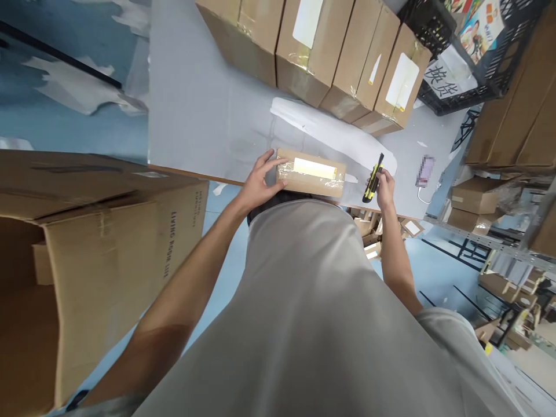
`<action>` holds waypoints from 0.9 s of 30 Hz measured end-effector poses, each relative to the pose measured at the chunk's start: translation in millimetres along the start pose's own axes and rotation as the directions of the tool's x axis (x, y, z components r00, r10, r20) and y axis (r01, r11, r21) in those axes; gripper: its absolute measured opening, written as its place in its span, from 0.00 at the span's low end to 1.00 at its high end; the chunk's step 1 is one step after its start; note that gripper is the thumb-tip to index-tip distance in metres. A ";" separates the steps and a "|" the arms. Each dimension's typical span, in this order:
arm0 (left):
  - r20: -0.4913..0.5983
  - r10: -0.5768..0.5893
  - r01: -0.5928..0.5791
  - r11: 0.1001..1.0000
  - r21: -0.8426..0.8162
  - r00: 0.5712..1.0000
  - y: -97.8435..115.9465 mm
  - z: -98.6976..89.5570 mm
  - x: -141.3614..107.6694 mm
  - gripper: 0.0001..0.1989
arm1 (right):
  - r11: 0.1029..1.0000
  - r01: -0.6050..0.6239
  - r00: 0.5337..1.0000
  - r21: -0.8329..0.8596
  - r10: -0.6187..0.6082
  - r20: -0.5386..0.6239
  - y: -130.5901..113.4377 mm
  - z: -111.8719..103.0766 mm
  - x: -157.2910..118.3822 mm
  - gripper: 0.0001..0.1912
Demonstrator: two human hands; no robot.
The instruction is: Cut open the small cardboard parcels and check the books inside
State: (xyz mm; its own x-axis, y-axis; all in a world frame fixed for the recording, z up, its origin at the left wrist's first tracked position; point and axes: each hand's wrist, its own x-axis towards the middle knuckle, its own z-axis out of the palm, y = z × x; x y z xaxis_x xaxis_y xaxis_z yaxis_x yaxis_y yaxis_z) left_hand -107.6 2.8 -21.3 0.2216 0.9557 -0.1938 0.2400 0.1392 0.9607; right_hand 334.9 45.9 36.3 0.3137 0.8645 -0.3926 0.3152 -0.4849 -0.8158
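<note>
A small brown box with clear tape and a white label (pixel 315 168) lies at the table's near edge, in front of my body. My left hand (pixel 262 180) grips its left end, fingers along the top and thumb at the near side. To the right of the box, my right hand (pixel 384 188) is closed round a yellow and black utility knife (pixel 372 180), held over the table edge. Whether its blade is out cannot be made out. A white padded sheet (pixel 332 134) lies just behind the box.
Several taped cartons (pixel 304 58) stand along the back of the grey table (pixel 186 110). A black crate (pixel 490 87) is at the back right, with a phone-like item (pixel 425 171) nearer. A large open carton (pixel 121 249) stands at the left; shelves with boxes are on the right.
</note>
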 end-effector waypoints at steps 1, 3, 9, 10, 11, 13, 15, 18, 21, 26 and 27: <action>0.029 -0.001 0.001 1.000 -0.019 1.000 -1.4 -2.0 0.4 0.48 | 1.000 0.012 0.998 -0.006 -0.012 0.061 -12.7 6.1 -4.2 0.24; 0.083 0.007 -0.003 0.999 -0.050 0.997 -3.6 -5.9 2.2 0.49 | 0.996 0.061 0.980 -0.066 -0.048 0.191 -39.5 23.1 -15.4 0.30; 0.148 0.045 -0.029 0.994 -0.105 0.988 -7.1 -9.5 8.5 0.51 | 0.789 0.476 0.770 -0.388 -0.162 0.617 -110.8 93.4 -58.6 0.37; 0.152 0.044 -0.027 0.994 -0.109 0.987 -7.7 -8.8 8.7 0.51 | 0.696 0.568 0.716 -0.440 -0.153 0.681 -119.9 105.1 -64.3 0.37; 0.155 0.042 -0.025 0.993 -0.113 0.987 -8.5 -7.8 8.6 0.51 | 0.598 0.640 0.669 -0.483 -0.126 0.732 -128.1 116.4 -68.9 0.35; 0.157 0.045 -0.025 0.992 -0.125 0.987 -10.0 -5.9 8.0 0.51 | 0.418 0.730 0.611 -0.541 -0.044 0.790 -141.8 137.1 -75.2 0.31; 0.158 0.050 -0.028 0.990 -0.137 0.986 -11.3 -4.4 7.4 0.51 | 0.287 0.761 0.598 -0.582 0.039 0.800 -152.2 154.2 -78.5 0.29; 0.170 0.048 -0.021 0.987 -0.159 0.984 -11.9 -3.1 7.2 0.49 | 0.160 0.761 0.615 -0.629 0.129 0.778 -163.2 171.2 -81.0 0.27; 0.186 0.046 -0.009 0.981 -0.195 0.981 -10.9 -2.0 7.4 0.49 | 0.100 0.749 0.634 -0.655 0.179 0.752 -169.2 178.1 -82.8 0.26; 0.194 0.044 0.005 0.969 -0.246 0.980 -8.8 0.2 7.4 0.45 | 0.083 0.751 0.637 -0.655 0.171 0.752 -170.8 176.9 -84.6 0.26; 0.196 0.042 0.009 0.968 -0.249 0.980 -8.5 0.5 7.5 0.44 | 0.083 0.746 0.641 -0.660 0.177 0.747 -171.2 176.5 -85.0 0.26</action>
State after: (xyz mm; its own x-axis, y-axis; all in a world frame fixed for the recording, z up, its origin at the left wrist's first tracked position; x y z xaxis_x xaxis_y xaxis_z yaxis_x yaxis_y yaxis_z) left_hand -107.5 8.7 -31.0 0.4122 0.8913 -0.1887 -0.0009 0.2075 0.9782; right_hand 96.1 78.7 134.4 -0.4121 0.5672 -0.7130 0.8517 0.5179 -0.0801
